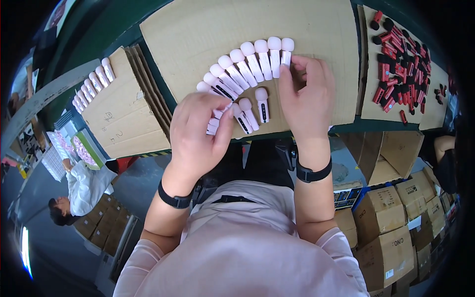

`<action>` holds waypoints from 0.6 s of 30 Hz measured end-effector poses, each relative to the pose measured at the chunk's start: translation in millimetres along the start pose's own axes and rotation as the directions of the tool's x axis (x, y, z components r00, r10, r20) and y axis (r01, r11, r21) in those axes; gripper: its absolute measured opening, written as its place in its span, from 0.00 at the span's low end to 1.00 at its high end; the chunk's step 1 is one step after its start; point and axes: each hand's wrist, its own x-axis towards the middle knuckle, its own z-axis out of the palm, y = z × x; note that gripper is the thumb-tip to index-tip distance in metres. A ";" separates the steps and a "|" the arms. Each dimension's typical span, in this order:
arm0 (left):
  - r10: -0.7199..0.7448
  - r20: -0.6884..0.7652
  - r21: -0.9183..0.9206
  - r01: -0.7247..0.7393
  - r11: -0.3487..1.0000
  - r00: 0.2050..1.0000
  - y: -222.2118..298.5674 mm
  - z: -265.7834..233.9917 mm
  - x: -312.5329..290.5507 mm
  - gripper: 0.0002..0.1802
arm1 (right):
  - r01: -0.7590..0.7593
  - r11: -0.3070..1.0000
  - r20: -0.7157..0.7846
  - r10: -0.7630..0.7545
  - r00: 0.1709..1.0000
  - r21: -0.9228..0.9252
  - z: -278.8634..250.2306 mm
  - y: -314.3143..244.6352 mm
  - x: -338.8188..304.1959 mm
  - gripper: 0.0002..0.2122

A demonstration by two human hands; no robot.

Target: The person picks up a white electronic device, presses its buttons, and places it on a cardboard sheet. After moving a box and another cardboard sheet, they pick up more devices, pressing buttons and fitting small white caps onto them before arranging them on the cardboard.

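Several pale pink microphones (252,67) with round heads lie side by side in a curved row on a cardboard sheet (311,24). My right hand (308,94) has its thumb and forefinger closed on the lower part of the rightmost microphone (287,47). My left hand (200,131) is curled at the row's left end, thumb and forefinger brought together on a pale pink microphone (216,115) that they partly cover. Between my hands, a microphone (262,105) showing a dark button strip lies apart, beside a few others (246,116).
At the right, a cardboard sheet (368,94) bears a heap of red and black microphones (403,69). More pale microphones (94,81) line a cardboard stack (118,109) at the left. Cartons (386,247) stand at the lower right. A person in white (89,185) sits at the left.
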 end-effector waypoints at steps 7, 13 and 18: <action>0.138 0.017 0.059 -0.139 0.989 0.990 -1.4 7.2 66.8 0.06 | -0.052 0.998 0.048 0.053 0.997 -0.020 -2.7 -3.7 6.0 0.09; 0.123 -0.032 -0.017 -0.124 0.992 0.992 16.4 -11.0 82.6 0.06 | -0.082 0.997 0.066 0.081 0.994 0.005 -7.1 -12.6 6.2 0.11; -0.051 -0.012 -0.084 0.049 0.995 0.999 25.5 -32.8 29.5 0.04 | -0.058 0.989 0.057 0.066 0.996 -0.137 -7.1 -19.8 9.7 0.12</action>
